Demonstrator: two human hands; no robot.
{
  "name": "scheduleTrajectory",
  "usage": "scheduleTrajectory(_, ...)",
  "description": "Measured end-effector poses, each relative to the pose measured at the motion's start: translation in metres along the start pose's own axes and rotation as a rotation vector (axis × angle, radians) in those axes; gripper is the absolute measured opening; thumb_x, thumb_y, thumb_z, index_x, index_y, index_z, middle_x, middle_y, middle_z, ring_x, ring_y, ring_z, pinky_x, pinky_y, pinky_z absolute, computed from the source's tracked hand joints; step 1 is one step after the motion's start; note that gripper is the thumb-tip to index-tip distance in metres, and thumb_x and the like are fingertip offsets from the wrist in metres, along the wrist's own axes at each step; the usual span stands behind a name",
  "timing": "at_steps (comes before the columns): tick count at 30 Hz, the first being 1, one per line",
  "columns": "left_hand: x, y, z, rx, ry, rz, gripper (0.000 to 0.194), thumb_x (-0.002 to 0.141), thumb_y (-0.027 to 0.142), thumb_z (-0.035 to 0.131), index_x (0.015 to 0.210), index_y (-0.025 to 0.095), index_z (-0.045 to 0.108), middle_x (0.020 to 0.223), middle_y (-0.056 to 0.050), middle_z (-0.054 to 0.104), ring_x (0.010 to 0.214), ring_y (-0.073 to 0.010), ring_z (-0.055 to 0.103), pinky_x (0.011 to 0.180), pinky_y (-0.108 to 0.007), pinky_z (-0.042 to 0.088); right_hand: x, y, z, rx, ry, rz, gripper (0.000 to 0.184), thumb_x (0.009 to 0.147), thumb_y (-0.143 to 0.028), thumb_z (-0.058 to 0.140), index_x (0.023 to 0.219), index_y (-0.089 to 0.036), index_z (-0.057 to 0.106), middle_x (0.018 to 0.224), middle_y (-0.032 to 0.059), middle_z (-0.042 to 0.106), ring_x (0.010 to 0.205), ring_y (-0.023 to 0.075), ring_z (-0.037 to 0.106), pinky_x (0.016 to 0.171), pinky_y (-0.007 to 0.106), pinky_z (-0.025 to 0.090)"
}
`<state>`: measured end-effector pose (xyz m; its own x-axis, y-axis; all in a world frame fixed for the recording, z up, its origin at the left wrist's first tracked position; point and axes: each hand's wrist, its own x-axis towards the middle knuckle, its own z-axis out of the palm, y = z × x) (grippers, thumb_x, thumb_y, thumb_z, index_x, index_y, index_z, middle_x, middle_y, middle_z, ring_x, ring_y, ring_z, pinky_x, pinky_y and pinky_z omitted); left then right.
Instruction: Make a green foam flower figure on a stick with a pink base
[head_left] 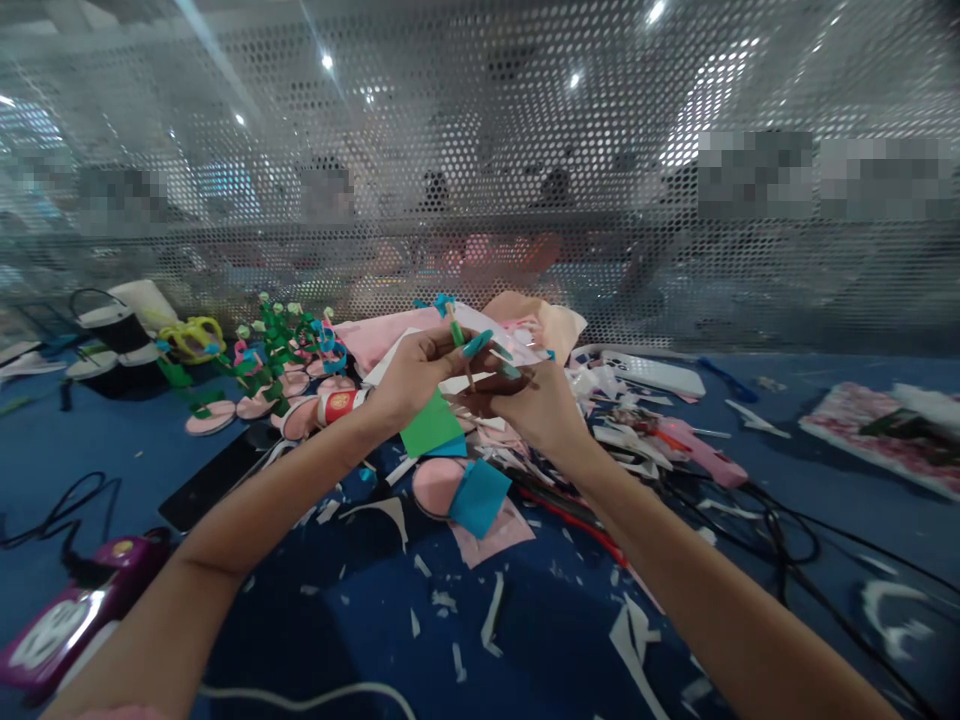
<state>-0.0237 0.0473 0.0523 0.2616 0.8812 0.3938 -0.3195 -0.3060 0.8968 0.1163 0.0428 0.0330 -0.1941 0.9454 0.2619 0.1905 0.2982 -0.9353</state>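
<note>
My left hand (416,372), fingers pinched, grips a thin stick (457,332) partly wrapped in green, with a bit of blue at its top. The stick leans slightly. From the other side, my right hand (536,405) closes its fingers around the lower part of the same stick; the exact contact is partly hidden. Below the hands lie a green paper square (435,425), a blue paper square (481,498) and a pink round disc (436,487). White and pink paper sheets (397,335) rest behind the hands.
Small paper flowers on pink bases (281,350) stand at left. A black phone (217,475) and a purple device (82,610) lie nearer. At right are a pink glue gun (701,452), black cables (780,540) and a white phone (652,373). A perforated metal screen (480,130) rises behind.
</note>
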Motion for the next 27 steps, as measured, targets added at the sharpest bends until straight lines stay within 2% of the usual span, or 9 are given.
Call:
scheduleTrajectory(5, -0.003, 0.006, 0.004, -0.030, -0.005, 0.007, 0.033, 0.057, 0.039, 0.078, 0.078, 0.015, 0.069, 0.072, -0.001, 0.069, 0.072, -0.0149, 0.066, 0.077, -0.027, 0.052, -0.002, -0.006, 0.001, 0.120, 0.070, 0.012, 0.015, 0.047, -0.025, 0.070, 0.055, -0.013, 0.067, 0.056, 0.0052, 0.066, 0.052, 0.0173, 0.059, 0.050, 0.027, 0.047)
scheduleTrajectory(13, -0.005, 0.003, 0.005, -0.061, -0.005, 0.027, 0.035, 0.060, 0.044, 0.075, 0.076, 0.014, 0.066, 0.068, -0.003, 0.069, 0.073, -0.0170, 0.067, 0.073, -0.026, 0.052, -0.004, -0.003, 0.001, 0.030, 0.082, -0.061, 0.013, 0.054, -0.024, 0.070, 0.058, -0.014, 0.063, 0.058, 0.0030, 0.065, 0.058, 0.0175, 0.061, 0.052, 0.026, 0.048)
scheduleTrajectory(16, -0.005, 0.003, 0.006, -0.071, -0.015, 0.003, 0.029, 0.066, 0.040, 0.073, 0.074, 0.013, 0.065, 0.063, -0.003, 0.068, 0.072, -0.0170, 0.068, 0.073, -0.025, 0.052, -0.005, -0.007, 0.000, 0.005, -0.028, -0.037, 0.022, 0.053, -0.030, 0.075, 0.057, -0.014, 0.060, 0.055, 0.0010, 0.061, 0.052, 0.0134, 0.056, 0.047, 0.023, 0.043)
scheduleTrajectory(19, -0.007, 0.007, 0.007, -0.107, -0.011, -0.038, 0.022, 0.073, 0.033, 0.068, 0.072, 0.012, 0.063, 0.060, -0.003, 0.066, 0.071, -0.0165, 0.067, 0.072, -0.025, 0.052, -0.005, -0.014, -0.003, 0.108, -0.183, 0.006, 0.029, 0.050, -0.033, 0.079, 0.059, -0.015, 0.058, 0.053, -0.0017, 0.058, 0.049, 0.0107, 0.054, 0.045, 0.022, 0.043)
scheduleTrajectory(24, -0.009, 0.014, 0.008, -0.181, -0.017, -0.072, 0.017, 0.075, 0.026, 0.067, 0.070, 0.010, 0.062, 0.058, -0.001, 0.063, 0.059, -0.0112, 0.063, 0.062, -0.020, 0.050, -0.008, -0.024, -0.010, 0.258, -0.431, 0.086, 0.035, 0.052, -0.038, 0.080, 0.071, -0.014, 0.064, 0.064, 0.0011, 0.065, 0.069, 0.0164, 0.065, 0.067, 0.029, 0.055)
scheduleTrajectory(27, -0.009, 0.013, 0.009, -0.212, -0.075, -0.043, 0.017, 0.074, 0.026, 0.068, 0.070, 0.010, 0.062, 0.058, -0.001, 0.063, 0.055, -0.0092, 0.060, 0.057, -0.018, 0.048, -0.010, -0.027, -0.012, 0.265, -0.435, 0.158, 0.036, 0.049, -0.040, 0.081, 0.063, -0.013, 0.062, 0.063, 0.0024, 0.066, 0.066, 0.0174, 0.066, 0.069, 0.032, 0.057)
